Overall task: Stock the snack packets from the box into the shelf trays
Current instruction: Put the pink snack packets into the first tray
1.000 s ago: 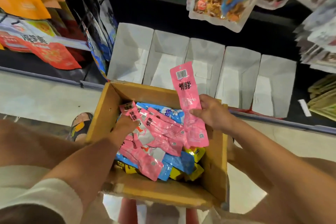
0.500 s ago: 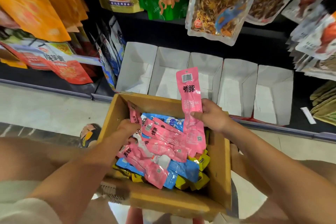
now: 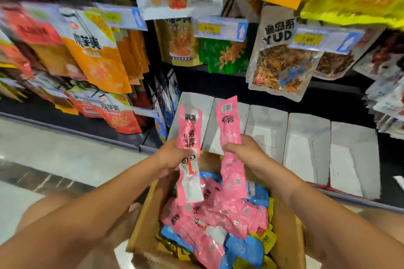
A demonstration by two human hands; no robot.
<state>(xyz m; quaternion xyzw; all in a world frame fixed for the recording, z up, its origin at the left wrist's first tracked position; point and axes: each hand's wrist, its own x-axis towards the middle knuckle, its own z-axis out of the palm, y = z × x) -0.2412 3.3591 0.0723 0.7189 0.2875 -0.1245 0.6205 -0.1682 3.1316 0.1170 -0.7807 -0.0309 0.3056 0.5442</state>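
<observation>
Both hands have risen out of the box since a moment ago, and the left one, then down among the packets, now carries a strip of its own. Nearest, the cardboard box [image 3: 143, 220] is plain brown board, its corrugation showing at the near edge. It is heaped with loose packets [image 3: 220, 214]: long, flat, glossy strips, mostly pink, with blue and yellow ones beneath.

Above the far edge of the box, the left hand [image 3: 171, 157] grips the printed-face packet [image 3: 189, 131] around its middle, fingers curled round it. This strip is pink with a white lower panel and cartoon eyes, and it is held upright. Just beside it, the right hand [image 3: 243, 150] pinches the barcode-face packet [image 3: 229, 125] at mid-length. That one is also upright and slightly crinkled, with its barcode at the top. The two strips stand side by side, apart.

Beyond them a row of white paperboard trays [image 3: 306, 137] sits on the black shelf [image 3: 328, 98], boxy and open-topped with slanted side walls. Farther up, shiny pouches [image 3: 279, 65] hang in rows behind blurred price tags [image 3: 220, 28].
</observation>
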